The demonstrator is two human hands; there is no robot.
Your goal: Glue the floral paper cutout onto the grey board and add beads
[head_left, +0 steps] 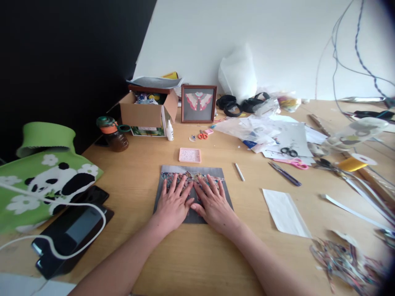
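Note:
Both hands lie flat, side by side, on a multicoloured decorated piece that rests on a dark grey sheet. My left hand has its fingers spread over the left half of the piece. Over the right half, my right hand is spread the same way, with the thumbs close together. Much of the piece is hidden under the fingers. Just beyond the sheet sits a pink tray of small pale bits. A white pen-like stick lies to the right.
Behind stand a framed collar picture, an open cardboard box, a white bottle and a drink bottle. Pink scissors, a cutter, white paper and fabric scraps lie right. Phones and a cable lie left.

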